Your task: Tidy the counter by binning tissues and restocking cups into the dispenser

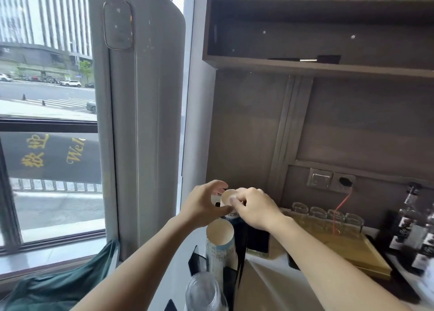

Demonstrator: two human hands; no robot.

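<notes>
Right hand (252,207): we pinch the rim of a small paper cup (228,197) with thumb and fingers closed on it, holding it tilted so its pale inside faces us.
Left hand (203,205): we curl it loosely around the far side of the same cup, fingers half open; whether it touches the cup we cannot tell.
Cup: held above the dark dispenser (237,230), at its top.
Stack (220,242): printed cups, mouth open toward us, just beside the dispenser on its left.
Counter (270,285): white, carrying the dispenser and a wooden tray (352,252) of upturned glasses (318,213) to the right.
Bottles (413,226): dark, at the far right.
</notes>
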